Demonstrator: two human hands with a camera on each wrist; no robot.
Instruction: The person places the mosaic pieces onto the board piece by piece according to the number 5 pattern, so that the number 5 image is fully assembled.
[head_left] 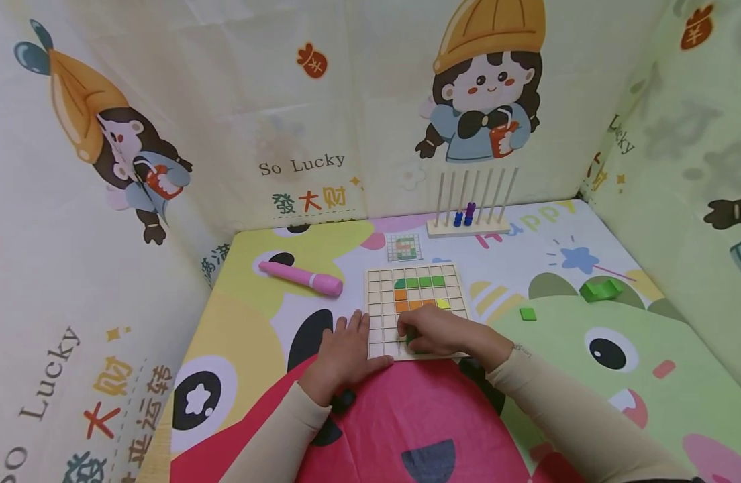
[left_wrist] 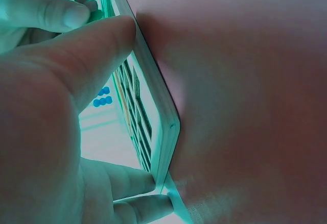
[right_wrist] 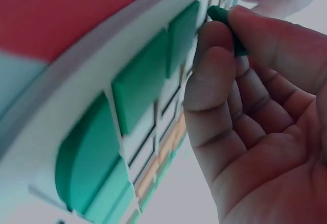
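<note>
A wooden grid board lies on the table in front of me. Along its near left corner rests my left hand; the thumb touches the near edge and straight fingers reach the left side, as the left wrist view shows. Above the board's lower rows, my right hand pinches a small green tile between thumb and forefinger. Green tiles sit in cells along the near edge, one with a rounded corner. Farther up are a green row, orange tiles and a yellow tile.
A small pattern card lies behind the board. Behind that stands a wooden peg rack with blue and purple beads. A pink pen-shaped object lies at left. At right are a loose green tile and a green pile.
</note>
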